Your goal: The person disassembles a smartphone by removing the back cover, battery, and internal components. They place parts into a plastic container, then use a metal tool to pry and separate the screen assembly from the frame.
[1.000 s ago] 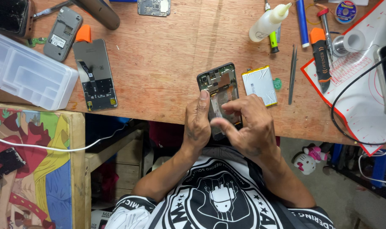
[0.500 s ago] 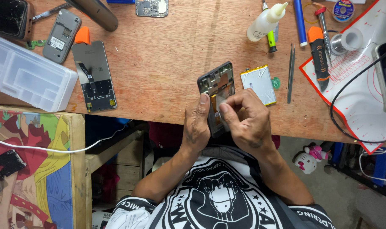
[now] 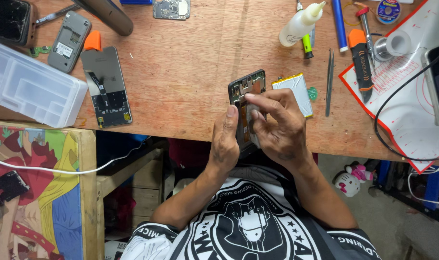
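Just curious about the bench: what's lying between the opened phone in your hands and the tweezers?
In the head view, a flat silver battery pack lies on the wood between the opened phone and the tweezers, with a small green piece beside it.

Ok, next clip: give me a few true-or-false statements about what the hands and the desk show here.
1. Both hands are on the opened phone. True: the left hand grips its side and the right hand works on its inside.
2. The flat battery lies on the phone's right. True.
3. The glue bottle is in the right hand. False: it lies on the table.
4. The tweezers are in the left hand. False: they lie beside the battery.
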